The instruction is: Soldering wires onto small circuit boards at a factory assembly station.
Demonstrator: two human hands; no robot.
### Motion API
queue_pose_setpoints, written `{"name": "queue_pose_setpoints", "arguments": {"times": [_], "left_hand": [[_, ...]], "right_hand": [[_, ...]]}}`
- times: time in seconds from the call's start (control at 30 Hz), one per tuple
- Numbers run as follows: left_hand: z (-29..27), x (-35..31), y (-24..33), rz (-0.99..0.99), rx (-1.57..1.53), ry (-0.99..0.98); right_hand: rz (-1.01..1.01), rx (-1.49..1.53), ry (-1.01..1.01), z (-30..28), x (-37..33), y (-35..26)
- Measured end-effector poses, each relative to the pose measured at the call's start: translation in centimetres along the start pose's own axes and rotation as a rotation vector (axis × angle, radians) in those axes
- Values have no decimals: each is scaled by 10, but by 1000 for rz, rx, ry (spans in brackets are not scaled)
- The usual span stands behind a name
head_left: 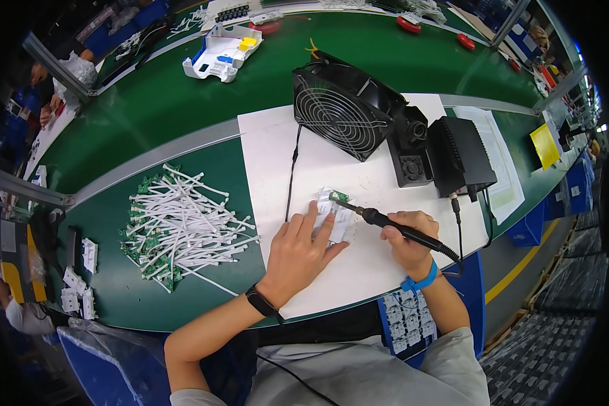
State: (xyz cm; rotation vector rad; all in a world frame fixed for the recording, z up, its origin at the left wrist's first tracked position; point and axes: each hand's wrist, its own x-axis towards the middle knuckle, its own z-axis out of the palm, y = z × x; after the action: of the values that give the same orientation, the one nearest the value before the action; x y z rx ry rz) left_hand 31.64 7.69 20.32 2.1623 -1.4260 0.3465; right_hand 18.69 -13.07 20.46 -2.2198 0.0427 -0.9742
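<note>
My left hand [295, 254] lies with its fingers spread and stretched over a small white plastic piece [340, 227], pressing it against the white sheet. At the far end of that piece a small green circuit board [339, 196] shows; part of the piece is hidden under my fingers. A black-handled soldering iron [413, 233] is gripped in my right hand [411, 243], its tip at the board. To the left of my left hand lies a heap of white cables [189, 227] with green circuit boards at their ends.
Beyond my hands stand a black fan [345, 108] and a black soldering station [459, 157] on the white work sheet [267, 155]. White plastic parts [81, 284] lie at the left table edge. A white housing [221, 54] sits on the far green surface. Blue bins [108, 369] stand below the table.
</note>
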Motion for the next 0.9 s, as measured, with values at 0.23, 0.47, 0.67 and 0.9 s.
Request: {"name": "queue_pose_setpoints", "arguments": {"times": [0.23,0.47,0.67,0.9], "left_hand": [[0,-1,0,-2,-13,4],[0,-1,-1,-9,-30,1],[0,-1,-1,0,-19,1],[-1,-1,-2,-3,-25,-5]], "right_hand": [[20,19,-7,0,-3,1],[81,43,21,1,-7,1],[114,88,79,3,-11,2],[167,339,276,4,-10,0]]}}
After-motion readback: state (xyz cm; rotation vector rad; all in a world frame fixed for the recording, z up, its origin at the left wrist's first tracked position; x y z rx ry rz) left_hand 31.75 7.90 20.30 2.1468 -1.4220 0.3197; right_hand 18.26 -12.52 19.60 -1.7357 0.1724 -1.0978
